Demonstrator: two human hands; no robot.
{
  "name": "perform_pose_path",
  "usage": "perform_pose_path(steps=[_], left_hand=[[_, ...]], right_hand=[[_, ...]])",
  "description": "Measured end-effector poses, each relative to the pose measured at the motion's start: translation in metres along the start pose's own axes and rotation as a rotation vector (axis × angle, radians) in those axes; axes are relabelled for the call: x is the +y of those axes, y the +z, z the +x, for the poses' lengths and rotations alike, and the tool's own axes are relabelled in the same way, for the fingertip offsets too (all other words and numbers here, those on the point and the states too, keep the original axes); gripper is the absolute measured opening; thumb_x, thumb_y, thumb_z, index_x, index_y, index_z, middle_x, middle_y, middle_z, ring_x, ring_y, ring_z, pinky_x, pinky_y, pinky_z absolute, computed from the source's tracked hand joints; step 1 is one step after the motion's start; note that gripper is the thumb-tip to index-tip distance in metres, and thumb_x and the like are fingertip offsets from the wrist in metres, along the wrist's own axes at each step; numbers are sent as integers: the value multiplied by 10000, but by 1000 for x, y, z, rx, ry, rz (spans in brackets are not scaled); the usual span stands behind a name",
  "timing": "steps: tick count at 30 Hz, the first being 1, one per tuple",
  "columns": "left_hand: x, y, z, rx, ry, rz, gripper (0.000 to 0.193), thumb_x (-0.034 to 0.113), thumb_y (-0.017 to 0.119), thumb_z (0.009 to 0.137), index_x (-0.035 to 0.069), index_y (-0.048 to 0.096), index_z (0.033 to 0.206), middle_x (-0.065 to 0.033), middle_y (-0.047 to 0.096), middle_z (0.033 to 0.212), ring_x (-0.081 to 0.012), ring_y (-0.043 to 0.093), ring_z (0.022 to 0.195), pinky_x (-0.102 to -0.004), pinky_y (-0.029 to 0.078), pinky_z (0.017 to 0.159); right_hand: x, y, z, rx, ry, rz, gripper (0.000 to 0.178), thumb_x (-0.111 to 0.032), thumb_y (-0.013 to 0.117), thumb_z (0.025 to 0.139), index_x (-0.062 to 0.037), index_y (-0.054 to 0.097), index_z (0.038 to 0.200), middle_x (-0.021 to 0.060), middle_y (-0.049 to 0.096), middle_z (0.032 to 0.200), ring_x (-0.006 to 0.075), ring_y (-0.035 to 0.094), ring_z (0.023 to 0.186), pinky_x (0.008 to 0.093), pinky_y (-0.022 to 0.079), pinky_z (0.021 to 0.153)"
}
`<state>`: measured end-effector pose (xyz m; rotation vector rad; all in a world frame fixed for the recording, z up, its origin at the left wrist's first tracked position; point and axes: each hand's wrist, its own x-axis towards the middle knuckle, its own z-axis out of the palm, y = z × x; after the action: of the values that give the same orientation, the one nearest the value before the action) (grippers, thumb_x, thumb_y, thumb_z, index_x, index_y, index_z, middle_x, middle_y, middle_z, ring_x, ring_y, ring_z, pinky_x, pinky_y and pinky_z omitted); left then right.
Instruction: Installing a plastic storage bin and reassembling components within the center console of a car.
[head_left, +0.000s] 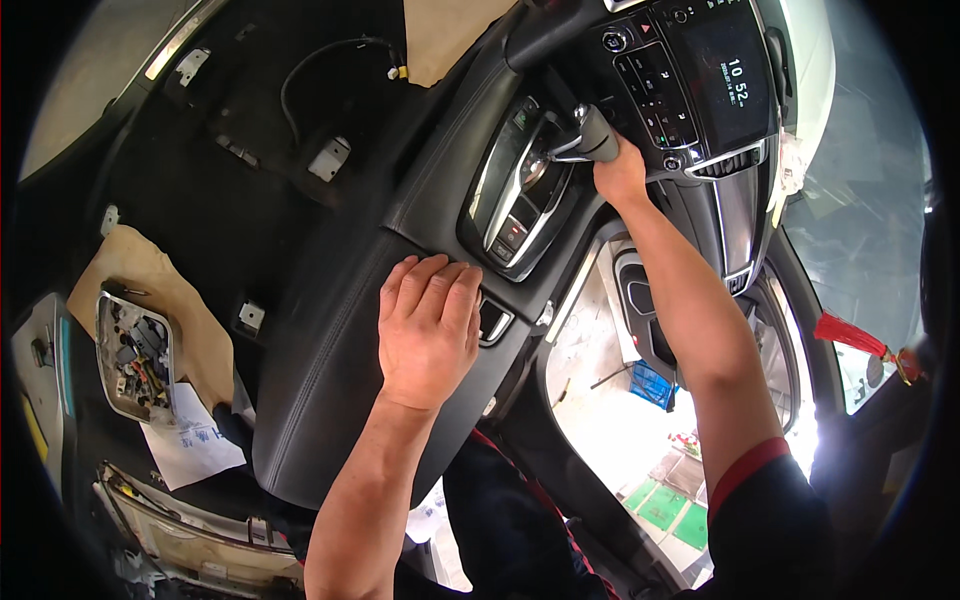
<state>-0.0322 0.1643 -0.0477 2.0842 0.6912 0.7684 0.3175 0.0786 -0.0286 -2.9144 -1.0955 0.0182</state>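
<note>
Head view: right grip (pixel 618 172) clamped on gear lever (pixel 597 133), left grip (pixel 428 330) flat, fingers apart, on armrest (pixel 330 360).

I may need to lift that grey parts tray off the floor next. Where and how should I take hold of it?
Grip the parts tray by its raised rim along the long side nearest the console, coming from above. It lies flat on brown cardboard, open side up and full of loose small parts, so keeping it level probably matters. Both hands are busy: left hand on the console, right hand at the shift lever.

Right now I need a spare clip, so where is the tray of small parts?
In the head view, the metal parts tray sits far left on brown cardboard, left of the black console armrest.
</note>
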Motion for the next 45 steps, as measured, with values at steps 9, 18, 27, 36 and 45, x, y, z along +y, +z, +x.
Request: perform_pose_path(steps=[9,18,27,36,45], left_hand=[[1,0,0,8,3,1,328,32,756,785,97,648,1087,-24,702,1060,-255,631,1078,-476,468,1013],[-2,0,-1,31,1,-20,309,24,746,784,98,651,1069,-22,702,1028,-250,631,1068,-469,472,1006],[-1,1,-1,36,1,-33,292,23,740,793,92,651,1062,-27,701,1006,-250,638,1054,-466,473,1005],[-5,1,-4,72,-3,-58,260,18,729,805,89,648,1041,-16,697,980,-228,646,1032,-449,476,1006],[-7,4,-6,123,7,-105,227,54,760,796,73,675,1005,-39,689,904,-220,648,955,-437,496,997]], right_hand=[[9,-1,5,-60,-2,-2,430,-33,548,864,-184,651,1254,195,707,1121,432,630,1106,481,521,936],[-45,-32,-30,58,169,-79,296,-182,674,912,-119,682,1202,137,748,1015,369,701,979,422,532,839],[-2,-19,-22,110,100,271,254,-167,681,932,-58,706,1159,101,764,969,212,725,883,331,539,823],[-9,-32,-31,102,130,407,280,-76,595,994,37,658,1242,88,731,1103,130,665,980,267,500,901],[-17,-38,-19,40,341,520,344,-158,542,1035,-72,597,1363,-36,566,834,39,411,593,232,364,491]])
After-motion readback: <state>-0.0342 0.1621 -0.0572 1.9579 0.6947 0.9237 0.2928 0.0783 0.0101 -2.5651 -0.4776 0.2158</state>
